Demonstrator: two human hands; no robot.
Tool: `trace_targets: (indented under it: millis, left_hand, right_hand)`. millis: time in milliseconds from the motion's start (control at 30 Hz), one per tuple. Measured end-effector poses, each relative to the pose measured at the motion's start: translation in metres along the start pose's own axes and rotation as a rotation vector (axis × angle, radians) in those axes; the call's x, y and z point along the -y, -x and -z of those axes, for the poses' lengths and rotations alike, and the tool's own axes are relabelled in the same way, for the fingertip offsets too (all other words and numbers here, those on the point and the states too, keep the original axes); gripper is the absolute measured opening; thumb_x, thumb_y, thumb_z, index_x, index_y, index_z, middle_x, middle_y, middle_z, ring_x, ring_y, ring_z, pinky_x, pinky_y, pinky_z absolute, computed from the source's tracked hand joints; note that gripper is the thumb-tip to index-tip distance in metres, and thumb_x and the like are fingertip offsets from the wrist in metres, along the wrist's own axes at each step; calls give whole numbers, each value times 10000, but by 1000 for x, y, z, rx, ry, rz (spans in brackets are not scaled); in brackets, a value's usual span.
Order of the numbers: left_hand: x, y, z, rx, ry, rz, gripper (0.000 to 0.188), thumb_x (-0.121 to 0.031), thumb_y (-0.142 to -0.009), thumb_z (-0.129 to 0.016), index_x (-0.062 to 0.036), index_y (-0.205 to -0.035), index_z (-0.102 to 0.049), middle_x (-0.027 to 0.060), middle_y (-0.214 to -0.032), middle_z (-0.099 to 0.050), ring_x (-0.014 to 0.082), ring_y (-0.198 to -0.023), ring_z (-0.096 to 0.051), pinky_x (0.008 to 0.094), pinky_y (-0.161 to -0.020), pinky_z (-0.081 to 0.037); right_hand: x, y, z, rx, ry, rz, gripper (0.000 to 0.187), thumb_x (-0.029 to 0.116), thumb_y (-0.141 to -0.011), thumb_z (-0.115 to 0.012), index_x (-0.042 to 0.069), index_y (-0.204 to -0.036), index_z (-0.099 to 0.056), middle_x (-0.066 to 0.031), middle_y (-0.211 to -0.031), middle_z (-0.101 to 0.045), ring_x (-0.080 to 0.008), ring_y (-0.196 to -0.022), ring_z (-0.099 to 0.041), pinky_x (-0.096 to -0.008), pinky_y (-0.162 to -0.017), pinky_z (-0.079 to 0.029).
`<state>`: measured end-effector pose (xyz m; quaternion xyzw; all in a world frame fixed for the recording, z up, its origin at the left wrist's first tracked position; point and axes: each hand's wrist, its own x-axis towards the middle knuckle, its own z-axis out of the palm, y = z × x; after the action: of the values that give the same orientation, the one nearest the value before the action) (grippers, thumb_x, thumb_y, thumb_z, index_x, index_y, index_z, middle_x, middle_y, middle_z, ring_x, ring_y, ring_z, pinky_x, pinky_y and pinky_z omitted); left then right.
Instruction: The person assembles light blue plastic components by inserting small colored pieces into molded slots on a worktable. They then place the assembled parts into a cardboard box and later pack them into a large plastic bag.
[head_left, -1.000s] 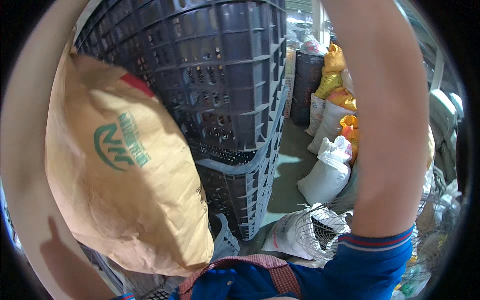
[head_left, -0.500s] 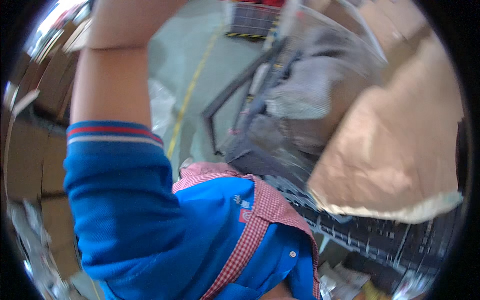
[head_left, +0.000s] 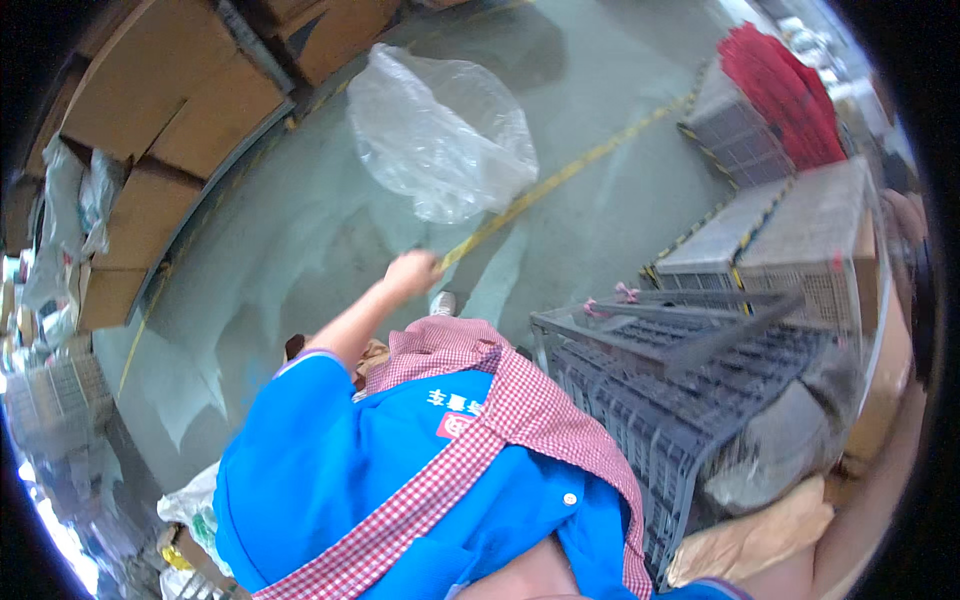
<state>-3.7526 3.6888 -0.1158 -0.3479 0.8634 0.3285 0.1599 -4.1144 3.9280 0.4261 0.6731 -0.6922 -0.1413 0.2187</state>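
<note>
My left hand (head_left: 412,274) is stretched out over the floor, close to the yellow line, its fingers curled and slightly blurred. Whatever it may hold does not show clearly. Ahead of it lies a crumpled clear plastic bag (head_left: 440,140). My right arm runs up along the right rim of the picture, and my right hand (head_left: 905,217) shows only in part at the edge, beside a crate; its fingers cannot be made out. Near my right forearm lies a piece of brown paper (head_left: 750,532), next to a grey cloth bundle (head_left: 775,450).
A dark grey plastic crate cart (head_left: 640,420) with a bar frame stands at my right. Beyond it are light mesh crates (head_left: 810,225) and a red heap (head_left: 780,95). Cardboard boxes (head_left: 200,110) fill shelving on the left. A yellow floor line (head_left: 570,175) crosses ahead.
The view has swung, bringing the floor and plastic bag into sight. My left arm, large at upper left before, now reaches lower and farther out. The brown paper appears smaller, at lower right.
</note>
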Motion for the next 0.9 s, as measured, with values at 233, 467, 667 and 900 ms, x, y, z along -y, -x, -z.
trace_targets:
  millis: [233, 467, 667, 900]
  left_hand:
    - [150, 79, 2, 197, -27, 409, 401, -351, -799, -624, -181, -1162, -625, 103, -1100, -648, 292, -1041, -600, 418, -869, -484]
    - [183, 99, 54, -454, 460, 611, 346, -253, -853, -565, -87, -1153, -608, 145, -1099, -638, 322, -1002, -602, 396, -857, -477]
    - [128, 174, 28, -60, 403, 1263, 322, -303, -816, -567, -123, -1073, -639, 177, -945, -657, 375, -898, -617, 451, -782, -487]
    - [39, 123, 45, 27, 978, 1305, 335, -265, -833, -601, -108, -1127, -628, 163, -988, -661, 324, -915, -641, 399, -781, -503]
  right_hand:
    - [83, -213, -265, -38, -452, 25, 209, 84, -780, -595, 48, -976, -657, -151, -953, -661, -320, -880, -634, -395, -772, -496]
    - [265, -337, -612, 344, -1001, -188, 482, 199, -765, -661, -7, -1191, -568, -228, -1070, -626, -363, -1024, -595, -407, -891, -470]
    - [425, -427, -745, 901, -917, -303, 921, 310, -707, -724, 45, -1439, -233, -246, -1451, -255, -392, -1335, -276, -434, -1092, -285]
    - [504, -561, -755, 899, -727, -713, 1025, 344, -676, -745, 65, -1465, -152, -193, -1494, -202, -367, -1365, -228, -433, -1121, -218]
